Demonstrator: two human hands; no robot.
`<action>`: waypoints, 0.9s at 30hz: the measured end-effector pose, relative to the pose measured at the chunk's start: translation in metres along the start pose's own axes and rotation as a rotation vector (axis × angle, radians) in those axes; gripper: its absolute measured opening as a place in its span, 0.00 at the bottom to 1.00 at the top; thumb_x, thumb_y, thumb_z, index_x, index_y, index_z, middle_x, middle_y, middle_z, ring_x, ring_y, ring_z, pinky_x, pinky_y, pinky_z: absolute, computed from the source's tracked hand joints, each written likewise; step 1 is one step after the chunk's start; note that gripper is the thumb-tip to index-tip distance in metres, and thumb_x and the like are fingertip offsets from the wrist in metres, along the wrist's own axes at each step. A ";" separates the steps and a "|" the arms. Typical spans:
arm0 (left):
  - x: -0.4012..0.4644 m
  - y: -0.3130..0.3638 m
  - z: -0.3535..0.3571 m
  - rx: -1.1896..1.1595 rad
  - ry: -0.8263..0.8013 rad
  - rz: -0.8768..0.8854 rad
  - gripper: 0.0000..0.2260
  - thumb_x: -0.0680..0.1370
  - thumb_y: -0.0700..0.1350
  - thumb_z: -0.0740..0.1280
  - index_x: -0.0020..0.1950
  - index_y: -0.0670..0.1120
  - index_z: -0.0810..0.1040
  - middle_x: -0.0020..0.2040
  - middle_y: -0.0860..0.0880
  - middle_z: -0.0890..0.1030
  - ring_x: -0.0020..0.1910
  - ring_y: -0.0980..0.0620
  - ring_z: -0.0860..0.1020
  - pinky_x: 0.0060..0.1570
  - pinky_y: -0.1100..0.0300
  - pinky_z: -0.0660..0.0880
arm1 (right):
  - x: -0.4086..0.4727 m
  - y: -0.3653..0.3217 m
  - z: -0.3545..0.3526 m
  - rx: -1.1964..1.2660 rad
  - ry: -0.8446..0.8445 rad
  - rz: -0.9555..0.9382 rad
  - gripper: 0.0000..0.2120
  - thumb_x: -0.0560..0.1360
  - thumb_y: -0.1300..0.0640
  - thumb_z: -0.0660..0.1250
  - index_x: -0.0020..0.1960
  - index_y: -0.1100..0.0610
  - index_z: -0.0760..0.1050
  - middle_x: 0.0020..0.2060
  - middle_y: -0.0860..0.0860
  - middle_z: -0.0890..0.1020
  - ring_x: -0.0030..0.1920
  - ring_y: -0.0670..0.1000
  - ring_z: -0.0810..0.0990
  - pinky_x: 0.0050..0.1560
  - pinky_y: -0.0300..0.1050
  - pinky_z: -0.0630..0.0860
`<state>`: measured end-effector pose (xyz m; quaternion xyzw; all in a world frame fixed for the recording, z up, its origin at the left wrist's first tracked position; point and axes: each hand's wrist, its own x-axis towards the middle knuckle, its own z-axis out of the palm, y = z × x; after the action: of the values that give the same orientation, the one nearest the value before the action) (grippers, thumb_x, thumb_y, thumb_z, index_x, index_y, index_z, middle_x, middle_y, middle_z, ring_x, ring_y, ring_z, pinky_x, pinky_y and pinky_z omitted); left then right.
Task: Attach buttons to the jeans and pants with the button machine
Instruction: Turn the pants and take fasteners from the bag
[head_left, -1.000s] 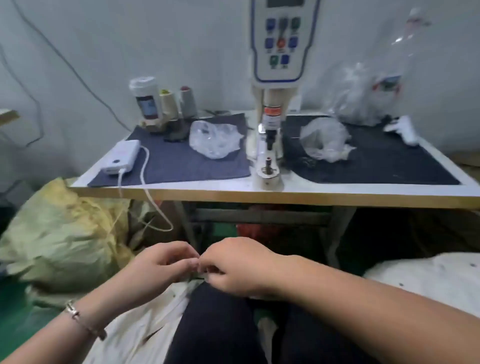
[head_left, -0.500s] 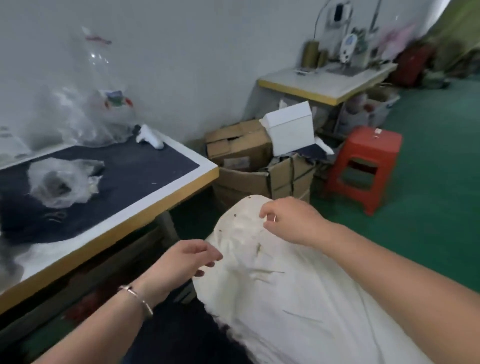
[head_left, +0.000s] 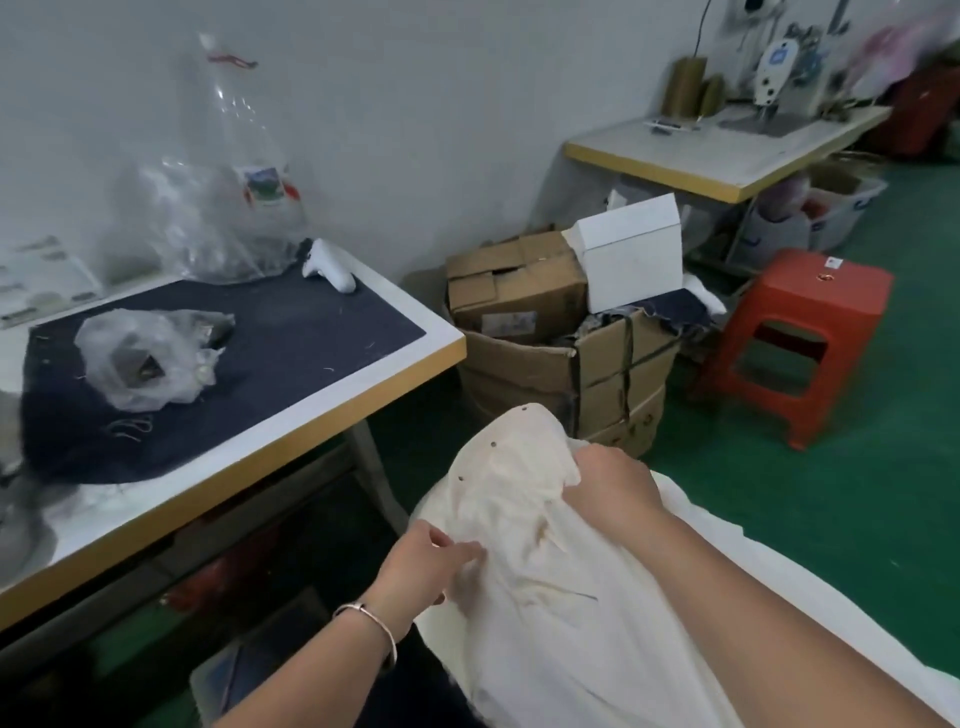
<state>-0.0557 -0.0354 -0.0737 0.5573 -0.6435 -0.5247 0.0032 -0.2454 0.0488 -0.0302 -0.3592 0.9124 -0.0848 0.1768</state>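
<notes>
Green floor (head_left: 779, 493) fills the right of the frame, with a red stool (head_left: 800, 332) and cardboard boxes (head_left: 561, 353) at the wall. At lower centre I see the cream pants (head_left: 545, 597); my right hand (head_left: 608, 488) grips a fold of them, and my left hand (head_left: 426, 566) pinches their edge. At left stands the work table (head_left: 363, 358).

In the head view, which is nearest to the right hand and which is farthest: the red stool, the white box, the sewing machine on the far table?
From the right hand:
1. White box, on the cardboard cartons, behind the hand.
2. Red stool, on the green floor, to the right.
3. Sewing machine, on the far table, at the top right.
</notes>
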 end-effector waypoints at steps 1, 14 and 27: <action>-0.001 -0.003 -0.001 -0.045 -0.031 -0.045 0.19 0.73 0.56 0.74 0.55 0.46 0.73 0.52 0.49 0.79 0.49 0.51 0.79 0.44 0.57 0.81 | -0.003 0.000 -0.005 0.004 0.062 -0.042 0.06 0.75 0.54 0.61 0.49 0.52 0.76 0.44 0.51 0.80 0.47 0.57 0.79 0.38 0.43 0.68; -0.026 0.006 -0.019 -0.299 -0.057 -0.127 0.64 0.57 0.71 0.77 0.81 0.51 0.45 0.79 0.44 0.59 0.75 0.37 0.62 0.70 0.38 0.66 | -0.086 -0.031 -0.120 1.895 -0.207 -0.357 0.20 0.37 0.60 0.77 0.29 0.61 0.83 0.31 0.55 0.84 0.31 0.52 0.84 0.30 0.42 0.80; -0.082 0.021 -0.037 -1.136 -0.789 0.363 0.37 0.67 0.52 0.80 0.72 0.41 0.73 0.70 0.39 0.75 0.69 0.38 0.74 0.71 0.40 0.67 | -0.085 -0.025 -0.088 0.822 -0.505 -0.385 0.33 0.53 0.33 0.79 0.57 0.31 0.75 0.53 0.40 0.84 0.52 0.45 0.84 0.50 0.44 0.80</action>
<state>-0.0178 -0.0047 0.0048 0.1224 -0.3065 -0.9324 0.1474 -0.2053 0.0915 0.0803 -0.4307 0.6502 -0.3777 0.4991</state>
